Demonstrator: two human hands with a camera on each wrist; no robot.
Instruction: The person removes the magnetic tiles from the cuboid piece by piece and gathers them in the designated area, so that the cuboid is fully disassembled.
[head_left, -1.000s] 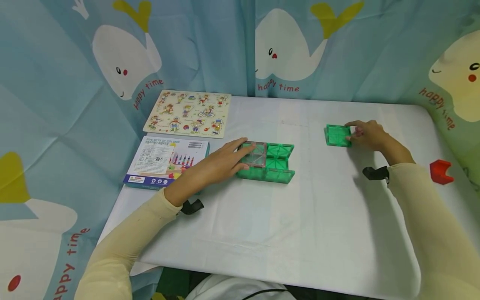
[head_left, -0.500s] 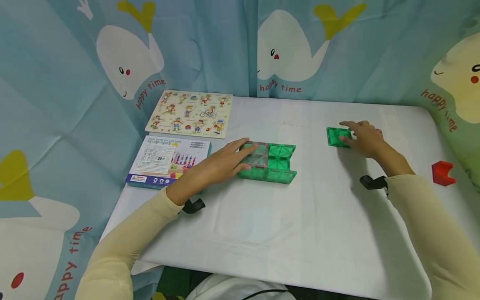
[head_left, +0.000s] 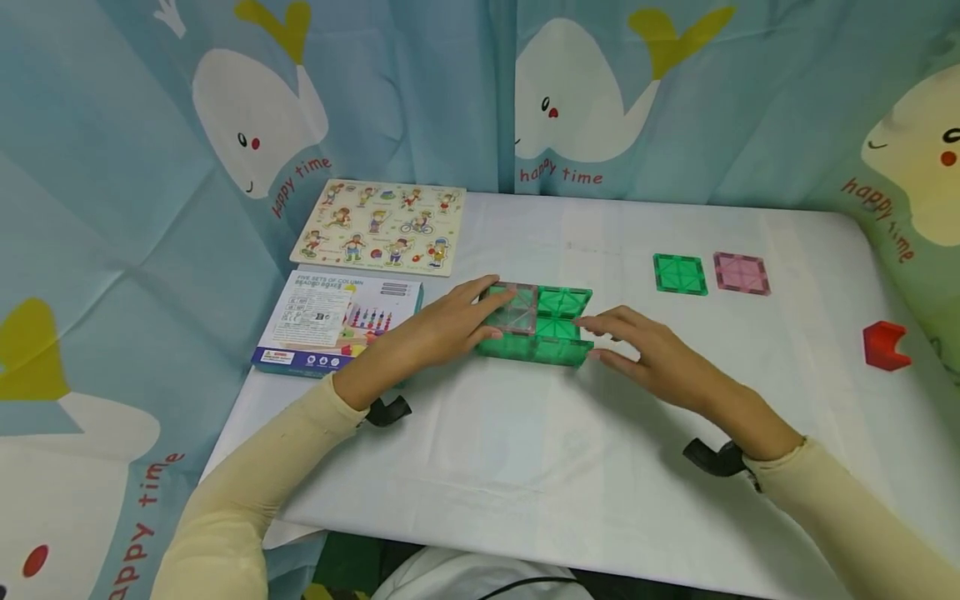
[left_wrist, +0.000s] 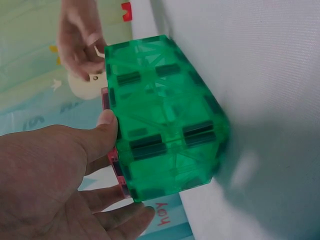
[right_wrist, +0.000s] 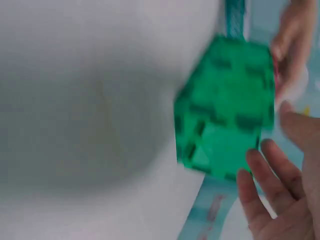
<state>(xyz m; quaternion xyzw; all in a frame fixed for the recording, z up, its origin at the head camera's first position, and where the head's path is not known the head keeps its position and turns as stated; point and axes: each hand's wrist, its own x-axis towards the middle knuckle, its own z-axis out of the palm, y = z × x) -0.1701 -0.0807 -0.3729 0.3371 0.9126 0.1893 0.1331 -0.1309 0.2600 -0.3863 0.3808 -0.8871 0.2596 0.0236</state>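
Observation:
A box-like block of translucent green tiles (head_left: 558, 327) stands on the table, with a pink tile (head_left: 517, 310) on top at its left part. The left hand (head_left: 442, 325) grips the block's left end, thumb on the near side and fingers over the top; the left wrist view shows its thumb (left_wrist: 106, 125) against the tile edge. At the block's right end is the right hand (head_left: 660, 354), fingers apart and slightly bent, holding nothing. In the right wrist view its fingertips lie close to the green block (right_wrist: 227, 105); whether they touch it I cannot tell.
At the back right lie a flat green tile (head_left: 680, 274) and a flat pink tile (head_left: 742, 273), side by side. A red notched piece (head_left: 887, 346) is near the right edge. On the left are a picture board (head_left: 381, 227) and a boxed set (head_left: 337, 321).
The right hand has let go of the pink tile, now flat beside the green one, and has moved left to the block's right end. The left hand has stayed on the block.

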